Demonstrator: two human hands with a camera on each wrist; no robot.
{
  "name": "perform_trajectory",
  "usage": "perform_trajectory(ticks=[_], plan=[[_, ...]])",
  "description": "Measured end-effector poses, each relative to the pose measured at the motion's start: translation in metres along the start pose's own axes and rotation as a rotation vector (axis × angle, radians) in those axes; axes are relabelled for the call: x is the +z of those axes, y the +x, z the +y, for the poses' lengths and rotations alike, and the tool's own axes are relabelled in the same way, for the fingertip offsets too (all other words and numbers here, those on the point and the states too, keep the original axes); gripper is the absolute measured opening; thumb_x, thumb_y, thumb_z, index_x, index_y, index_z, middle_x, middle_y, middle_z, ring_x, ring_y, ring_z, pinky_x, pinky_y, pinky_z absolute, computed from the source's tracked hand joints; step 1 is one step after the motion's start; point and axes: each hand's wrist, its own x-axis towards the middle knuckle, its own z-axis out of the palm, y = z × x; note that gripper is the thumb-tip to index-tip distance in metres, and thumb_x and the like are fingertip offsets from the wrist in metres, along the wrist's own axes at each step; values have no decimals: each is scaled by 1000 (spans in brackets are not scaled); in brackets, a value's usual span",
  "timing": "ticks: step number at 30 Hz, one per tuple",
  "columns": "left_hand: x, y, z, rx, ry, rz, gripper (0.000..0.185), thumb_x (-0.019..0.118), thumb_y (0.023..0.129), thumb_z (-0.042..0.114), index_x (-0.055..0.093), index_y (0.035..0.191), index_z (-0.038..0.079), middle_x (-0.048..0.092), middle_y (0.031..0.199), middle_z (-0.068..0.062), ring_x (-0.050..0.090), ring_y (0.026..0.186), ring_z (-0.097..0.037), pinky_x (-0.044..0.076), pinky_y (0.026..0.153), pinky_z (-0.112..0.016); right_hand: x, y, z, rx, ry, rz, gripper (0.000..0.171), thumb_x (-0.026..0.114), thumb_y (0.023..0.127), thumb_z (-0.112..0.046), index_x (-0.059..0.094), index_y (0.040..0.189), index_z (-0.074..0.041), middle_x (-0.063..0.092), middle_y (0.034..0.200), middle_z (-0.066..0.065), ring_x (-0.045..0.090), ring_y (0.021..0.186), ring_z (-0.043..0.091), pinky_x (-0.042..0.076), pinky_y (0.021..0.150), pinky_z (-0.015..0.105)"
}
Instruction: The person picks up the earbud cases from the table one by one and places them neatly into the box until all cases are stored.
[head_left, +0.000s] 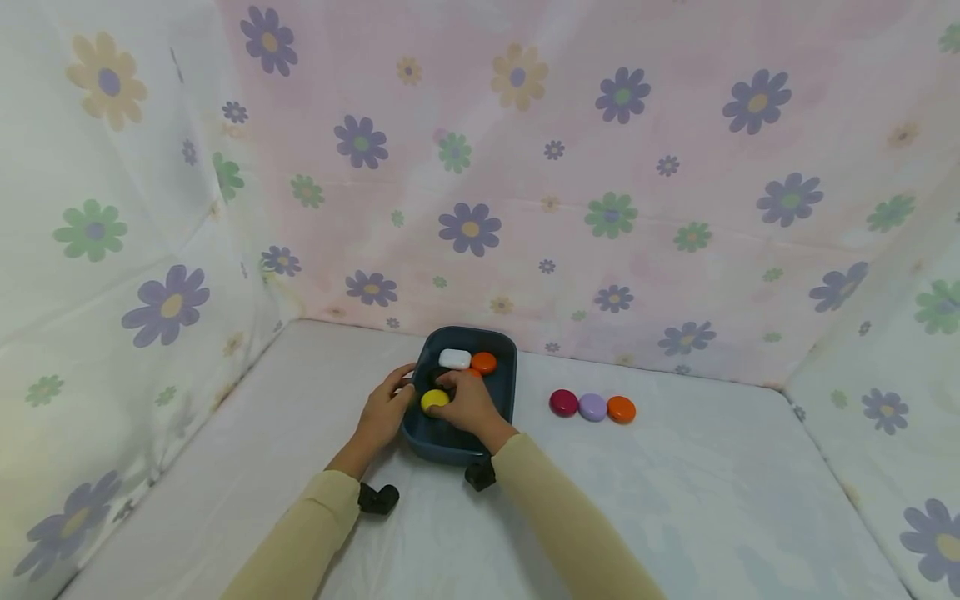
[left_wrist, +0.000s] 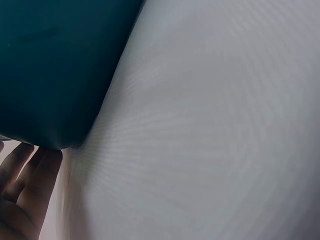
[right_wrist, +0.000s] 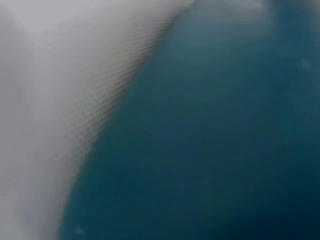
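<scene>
A dark blue rectangular tray [head_left: 506, 396] stands on the white-covered table, near the back wall. Against its left side rests my left hand [head_left: 384, 414], fingers extended; in the left wrist view, straight fingers [left_wrist: 42, 180] touch the tray wall [left_wrist: 60, 75]. My right hand [head_left: 472, 406] reaches down inside, pinching a glossy yellow disc [head_left: 433, 401] between thumb and index finger. Beside that disc, a black piece [head_left: 435, 377] is partly covered by the fingers. Farther back lie a white rounded block [head_left: 454, 359] and an orange disc [head_left: 484, 362]; another orange piece is mostly hidden behind the hand.
Right of the tray, a dark red disc [head_left: 564, 403], a lilac disc [head_left: 592, 407] and an orange disc [head_left: 621, 410] form a short row. Flower-printed cloth [head_left: 555, 208] walls the table at the back and both sides. The right wrist view is blurred, filled by the tray's outer wall [right_wrist: 200, 130].
</scene>
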Motion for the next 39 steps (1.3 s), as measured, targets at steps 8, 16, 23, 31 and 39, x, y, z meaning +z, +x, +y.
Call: perform_trajectory(ticks=[8,16,23,31,39], plan=[[1,1,0,4,-14,10,45,40,99,28,44,144,24,57,132,-15,56,116,-34,42,100,-51,1,1,0,69,-22,-36,47,78,79,-20,63,121,-5,65,118,10,59,107,22,48,96,36],[2,1,1,0,-9,4,44,39,100,29,43,144,26,56,133,-15,55,116,-33,41,101,-51,3,4,3,86,-83,-48,48,79,79,-22,63,121,-7,65,114,8,59,100,18,49,92,33],[3,1,0,3,-4,18,44,40,100,28,44,143,25,59,129,-13,57,110,-31,42,98,-49,3,3,1,85,-88,-69,45,78,80,-19,63,120,-5,66,112,8,58,95,18,50,93,35],[1,1,-1,16,9,33,44,39,100,27,45,143,23,59,128,-15,57,111,-32,42,98,-50,4,4,1,82,-103,-73,42,77,81,-17,63,120,-6,66,113,8,58,95,17,50,93,34],[3,0,0,2,-8,33,44,41,99,28,46,143,24,59,128,-13,55,112,-32,41,99,-48,2,2,3,88,-79,-63,43,76,82,-19,63,120,-5,66,113,8,59,97,18,49,92,34]])
